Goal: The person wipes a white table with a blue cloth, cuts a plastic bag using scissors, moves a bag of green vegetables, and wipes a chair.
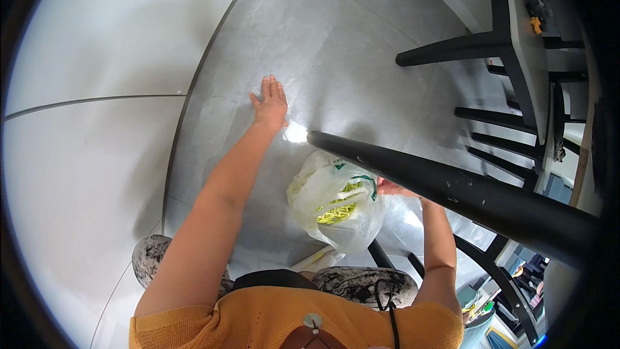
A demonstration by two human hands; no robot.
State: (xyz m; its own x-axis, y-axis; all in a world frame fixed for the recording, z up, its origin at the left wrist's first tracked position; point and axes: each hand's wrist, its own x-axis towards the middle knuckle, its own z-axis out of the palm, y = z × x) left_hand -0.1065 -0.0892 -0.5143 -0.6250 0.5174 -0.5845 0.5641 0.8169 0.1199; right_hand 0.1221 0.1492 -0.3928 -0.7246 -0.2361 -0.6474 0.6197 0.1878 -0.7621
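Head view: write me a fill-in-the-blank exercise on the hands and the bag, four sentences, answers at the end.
1. The plastic bag holds slender pieces coloured yellowish ____.
2. The hand at the bag's edge is the person's own ____ hand.
3. The other hand has its fingers pointing ____ the bag.
4. The tapered bar slanting in from the picture's right is coloured ____.

Missing words: green; right; away from; black.

White translucent bag [363, 223], open-topped, on grey floor [349, 58]; thin yellow-green stalks [336, 212] inside
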